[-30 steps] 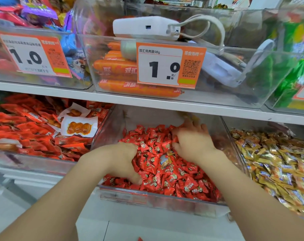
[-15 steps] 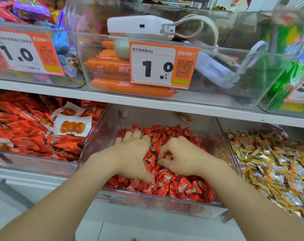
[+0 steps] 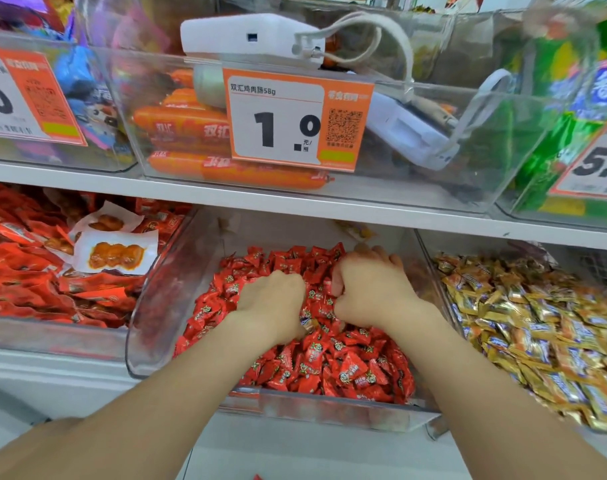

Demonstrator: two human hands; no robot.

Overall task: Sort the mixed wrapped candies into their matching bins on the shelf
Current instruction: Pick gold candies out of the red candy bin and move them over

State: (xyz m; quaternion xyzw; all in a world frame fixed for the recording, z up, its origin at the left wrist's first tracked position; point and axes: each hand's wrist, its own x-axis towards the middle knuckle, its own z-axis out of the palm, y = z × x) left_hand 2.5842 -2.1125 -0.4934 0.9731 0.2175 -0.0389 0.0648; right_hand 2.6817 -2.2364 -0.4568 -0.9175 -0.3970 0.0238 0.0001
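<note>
A clear bin [image 3: 330, 408] on the lower shelf holds a heap of red wrapped candies [image 3: 347, 368]. Both my hands are down in this heap, close together. My left hand [image 3: 271, 303] lies knuckles up with its fingers buried among the candies and hidden. My right hand [image 3: 371, 289] sits a little farther back, its fingers and thumb curled down round red candies. A single gold-and-blue candy [image 3: 308, 323] shows between my wrists, beside my left hand. The bin to the right is filled with gold wrapped candies [image 3: 537, 323].
The left bin holds red snack packets [image 3: 25, 271] and two white packets. Above, the white shelf edge [image 3: 260, 199] carries clear bins with orange sausages [image 3: 191, 123], a price tag [image 3: 295, 119], a white device [image 3: 246, 36] with cords, and green packs [image 3: 572, 98].
My left hand has slid forward from the bin's front edge into the heap. My right hand pulled back toward me, curling into a fist, then moved deeper again. The camera has come closer.
</note>
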